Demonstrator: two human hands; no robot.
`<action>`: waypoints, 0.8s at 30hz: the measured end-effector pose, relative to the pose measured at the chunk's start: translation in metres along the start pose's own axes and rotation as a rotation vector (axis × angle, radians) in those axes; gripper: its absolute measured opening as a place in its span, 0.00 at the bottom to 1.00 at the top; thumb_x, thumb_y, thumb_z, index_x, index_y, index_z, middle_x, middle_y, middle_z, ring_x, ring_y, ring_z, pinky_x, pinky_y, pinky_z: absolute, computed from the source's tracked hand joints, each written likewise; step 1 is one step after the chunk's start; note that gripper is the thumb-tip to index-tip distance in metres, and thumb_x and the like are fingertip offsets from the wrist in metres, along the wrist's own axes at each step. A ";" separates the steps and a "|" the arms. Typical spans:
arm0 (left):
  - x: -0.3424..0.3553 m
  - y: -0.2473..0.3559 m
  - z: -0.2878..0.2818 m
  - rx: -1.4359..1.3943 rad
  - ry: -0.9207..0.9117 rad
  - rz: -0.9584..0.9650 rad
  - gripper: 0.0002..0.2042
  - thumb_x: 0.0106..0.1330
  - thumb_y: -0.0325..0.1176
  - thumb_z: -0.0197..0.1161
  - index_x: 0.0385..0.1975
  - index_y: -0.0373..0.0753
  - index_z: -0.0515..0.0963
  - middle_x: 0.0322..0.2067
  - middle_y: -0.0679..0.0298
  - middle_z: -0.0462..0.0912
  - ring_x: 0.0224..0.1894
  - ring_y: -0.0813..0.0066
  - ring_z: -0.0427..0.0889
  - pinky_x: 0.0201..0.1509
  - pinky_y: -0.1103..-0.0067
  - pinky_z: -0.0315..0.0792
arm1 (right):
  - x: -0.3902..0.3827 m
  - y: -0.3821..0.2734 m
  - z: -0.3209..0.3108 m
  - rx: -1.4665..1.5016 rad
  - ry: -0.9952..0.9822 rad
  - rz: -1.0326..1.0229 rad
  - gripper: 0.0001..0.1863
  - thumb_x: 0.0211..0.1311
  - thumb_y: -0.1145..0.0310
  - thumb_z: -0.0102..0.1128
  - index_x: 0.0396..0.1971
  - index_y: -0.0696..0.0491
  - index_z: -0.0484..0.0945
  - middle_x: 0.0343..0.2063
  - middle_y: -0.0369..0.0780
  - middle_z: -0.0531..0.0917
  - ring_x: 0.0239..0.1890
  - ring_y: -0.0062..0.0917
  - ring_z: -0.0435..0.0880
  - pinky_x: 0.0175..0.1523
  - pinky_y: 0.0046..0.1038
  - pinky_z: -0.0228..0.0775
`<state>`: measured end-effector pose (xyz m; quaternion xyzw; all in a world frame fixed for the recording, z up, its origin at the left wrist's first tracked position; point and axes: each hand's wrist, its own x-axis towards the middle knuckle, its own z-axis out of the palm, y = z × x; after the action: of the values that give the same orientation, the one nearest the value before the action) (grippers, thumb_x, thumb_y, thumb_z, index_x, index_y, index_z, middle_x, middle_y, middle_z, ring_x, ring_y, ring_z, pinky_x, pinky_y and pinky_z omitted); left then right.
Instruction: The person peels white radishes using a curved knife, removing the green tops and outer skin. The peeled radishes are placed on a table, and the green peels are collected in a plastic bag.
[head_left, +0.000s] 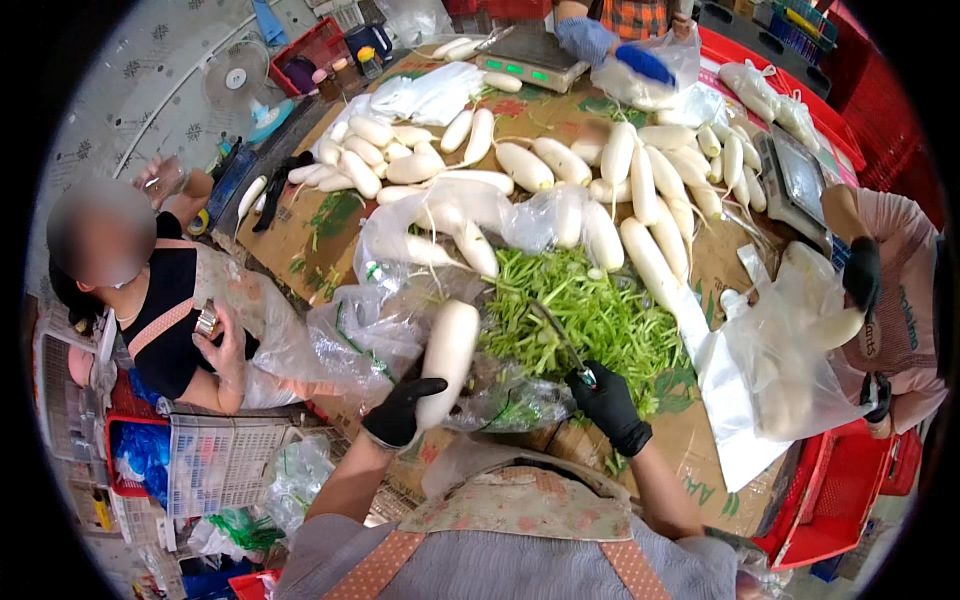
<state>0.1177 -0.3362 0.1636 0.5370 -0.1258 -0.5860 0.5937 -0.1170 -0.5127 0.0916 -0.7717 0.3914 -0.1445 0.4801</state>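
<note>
My left hand point(396, 412), in a black glove, is closed round the lower end of a large white daikon radish point(451, 352), which stands nearly lengthwise away from me. In my gloved right hand point(608, 408) is a knife point(555, 331); its narrow dark blade points away and to the left, over a heap of cut green stems and leaves point(600, 310). The knife blade is apart from the radish. A clear plastic bag point(510, 395) lies crumpled between my hands. Beyond the greens, many more daikon radishes point(525, 167) are piled across the cardboard-covered table point(290, 240).
At right a co-worker holds a daikon in a clear bag point(795, 330) beside a scale point(795, 185). Another person stands at left, near clear plastic point(365, 325). A gloved co-worker's hand works across the table by a second scale point(535, 58). Red crates point(835, 490) stand at lower right.
</note>
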 end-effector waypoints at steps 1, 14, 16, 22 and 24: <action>0.005 0.010 0.015 -0.102 -0.086 -0.140 0.30 0.51 0.32 0.57 0.56 0.37 0.55 0.43 0.56 0.71 0.39 0.63 0.76 0.37 0.76 0.73 | 0.002 -0.002 0.000 0.179 0.068 0.018 0.14 0.50 0.61 0.57 0.31 0.55 0.71 0.17 0.42 0.76 0.17 0.30 0.75 0.23 0.29 0.66; 0.165 0.063 0.024 0.494 -0.103 0.202 0.19 0.54 0.30 0.59 0.45 0.33 0.66 0.36 0.62 0.74 0.32 0.79 0.72 0.36 0.84 0.68 | -0.011 -0.004 -0.011 0.867 0.214 0.331 0.08 0.54 0.64 0.56 0.28 0.52 0.72 0.15 0.30 0.70 0.14 0.13 0.67 0.18 0.17 0.58; 0.202 0.023 -0.008 0.425 0.260 0.222 0.23 0.50 0.33 0.63 0.44 0.32 0.65 0.36 0.59 0.73 0.33 0.76 0.73 0.36 0.82 0.69 | -0.011 -0.008 -0.011 0.861 0.205 0.327 0.07 0.54 0.65 0.56 0.27 0.53 0.72 0.16 0.29 0.70 0.16 0.12 0.66 0.21 0.17 0.57; 0.314 -0.009 -0.048 0.967 0.872 0.399 0.44 0.34 0.51 0.69 0.49 0.27 0.61 0.44 0.45 0.70 0.47 0.55 0.70 0.51 0.71 0.64 | -0.006 -0.011 0.004 0.885 0.145 0.244 0.06 0.55 0.67 0.53 0.26 0.53 0.71 0.15 0.29 0.70 0.17 0.12 0.64 0.23 0.17 0.56; 0.324 -0.015 -0.062 0.876 0.913 0.515 0.43 0.35 0.51 0.69 0.49 0.27 0.62 0.45 0.47 0.70 0.46 0.58 0.70 0.49 0.72 0.66 | -0.007 -0.021 0.003 0.932 0.120 0.219 0.06 0.55 0.67 0.53 0.26 0.54 0.71 0.14 0.31 0.70 0.15 0.13 0.66 0.21 0.18 0.57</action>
<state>0.2486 -0.5709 -0.0281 0.8740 -0.2121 -0.0361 0.4356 -0.1102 -0.5007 0.1091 -0.4189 0.3907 -0.2974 0.7638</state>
